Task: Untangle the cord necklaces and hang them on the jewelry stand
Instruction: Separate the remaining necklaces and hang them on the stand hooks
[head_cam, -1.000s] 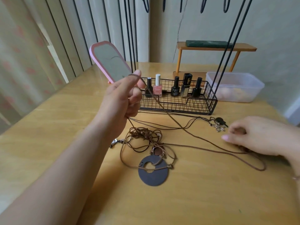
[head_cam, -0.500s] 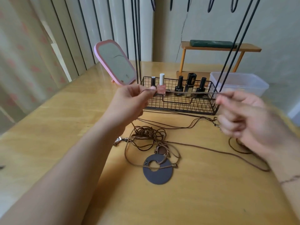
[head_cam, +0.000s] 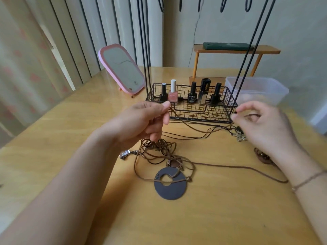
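Nearest on the wooden table (head_cam: pixel 212 218): a dark grey disc pendant (head_cam: pixel 170 184) lies flat, its cut-out hole facing up, a brown cord threaded through it. From the pendant one strand of the brown cord (head_cam: pixel 235 167) runs rightward along the tabletop, long axis roughly left to right, looping back under the right forearm. Just beyond the pendant sits the tangle of cord necklaces (head_cam: pixel 157 149), thin brown and dark loops heaped together, with a small silver clasp (head_cam: pixel 126 154) at its left edge.

Left hand (head_cam: pixel 145 121) hovers over the tangle, fingers curled, thumb and forefinger pinching a strand that drops to the heap. Right hand (head_cam: pixel 261 126) is raised at the same height, well apart from the left, thumb and forefinger pinching a cord end; the remaining fingers are loosely bent. A slack strand sags between the two hands.

Behind: the jewelry stand (head_cam: pixel 192 112), a black wire basket base holding nail polish bottles (head_cam: pixel 173 93), thin black rods rising out of view. Pink mirror (head_cam: pixel 122 68) far left; clear plastic tub (head_cam: pixel 256 89) far right.
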Demonstrator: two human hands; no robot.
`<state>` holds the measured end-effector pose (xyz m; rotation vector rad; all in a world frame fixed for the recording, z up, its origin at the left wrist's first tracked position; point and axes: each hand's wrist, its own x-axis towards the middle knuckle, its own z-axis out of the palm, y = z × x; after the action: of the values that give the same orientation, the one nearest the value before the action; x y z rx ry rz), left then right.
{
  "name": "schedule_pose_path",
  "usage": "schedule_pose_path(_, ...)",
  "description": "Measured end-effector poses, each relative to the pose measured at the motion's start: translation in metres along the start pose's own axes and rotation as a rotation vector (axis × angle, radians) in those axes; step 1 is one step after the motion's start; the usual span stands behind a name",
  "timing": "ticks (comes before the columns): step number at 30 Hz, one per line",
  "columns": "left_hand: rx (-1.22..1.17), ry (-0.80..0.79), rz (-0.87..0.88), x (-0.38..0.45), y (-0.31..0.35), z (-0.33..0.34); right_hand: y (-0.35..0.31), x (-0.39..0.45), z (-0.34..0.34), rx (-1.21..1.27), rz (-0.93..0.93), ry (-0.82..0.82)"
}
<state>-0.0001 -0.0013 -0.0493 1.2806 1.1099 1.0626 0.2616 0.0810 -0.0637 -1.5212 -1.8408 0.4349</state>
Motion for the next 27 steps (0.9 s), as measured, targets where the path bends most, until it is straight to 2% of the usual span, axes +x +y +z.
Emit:
schedule_pose_path(2,-0.158,-0.039,0.005,0.001,0.0,0.001,-0.008,-0.01,0.011,-0.127,-0.123,-0.006)
schedule_pose_path(3,-0.213,-0.047,0.008,0.001,-0.001,0.001,-0.013,-0.015,0.016,-0.151,-0.243,0.055)
schedule_pose_path(5,-0.299,-0.043,0.006,0.003,-0.001,0.002,-0.028,-0.027,0.023,-0.021,-0.578,0.151)
schedule_pose_path(7,-0.381,-0.03,0.005,0.004,-0.001,0.004,-0.036,-0.041,0.034,0.194,-0.841,-0.01)
schedule_pose_path(8,-0.414,-0.025,0.014,0.004,0.0,0.004,-0.039,-0.047,0.04,0.264,-0.855,-0.123)
schedule_pose_path(13,-0.615,-0.099,0.107,0.002,0.004,0.002,-0.04,-0.046,0.065,0.271,-0.587,-0.451)
schedule_pose_path(15,-0.643,-0.135,0.125,0.002,0.003,0.001,-0.041,-0.046,0.071,0.198,-0.593,-0.553)
schedule_pose_path(18,-0.645,-0.183,0.129,0.005,-0.001,0.0,-0.042,-0.051,0.074,0.15,-0.66,-0.542)
schedule_pose_path(20,-0.666,-0.254,0.133,0.007,-0.004,-0.004,-0.041,-0.047,0.07,0.192,-0.607,-0.506)
schedule_pose_path(23,-0.768,-0.367,0.133,0.006,-0.006,-0.011,-0.036,-0.037,0.063,0.41,-0.424,-0.545)
schedule_pose_path(27,-0.805,-0.271,0.117,0.006,-0.009,-0.016,-0.038,-0.035,0.052,0.776,-0.294,-0.561)
